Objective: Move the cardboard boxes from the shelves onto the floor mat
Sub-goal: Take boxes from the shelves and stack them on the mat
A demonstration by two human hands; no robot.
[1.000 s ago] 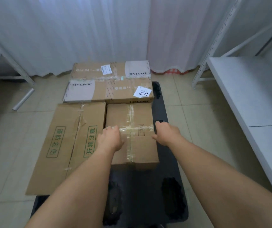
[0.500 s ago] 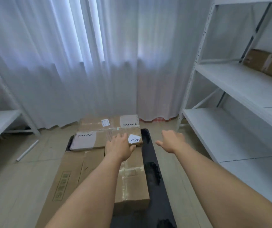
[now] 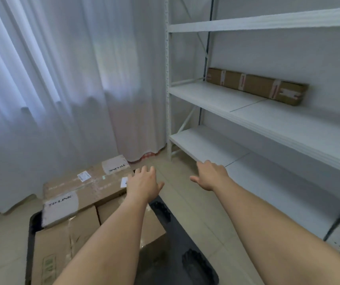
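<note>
The cardboard boxes (image 3: 86, 188) on the floor are plain brown, two of them carrying white panels printed with dark lettering and small white labels. The floor mat (image 3: 177, 243) is black. The long box (image 3: 255, 85) on the shelf is brown with pale tape bands marked in red. The shelves (image 3: 247, 112) are white, the curtain (image 3: 62, 79) is sheer white, and the floor tiles (image 3: 196, 204) are beige.

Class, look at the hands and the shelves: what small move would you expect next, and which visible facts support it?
Probably both hands rise toward the long cardboard box on the middle shelf. The left hand and right hand are open and hold nothing, other boxes already lie around the black floor mat, and this one remains shelved.
</note>
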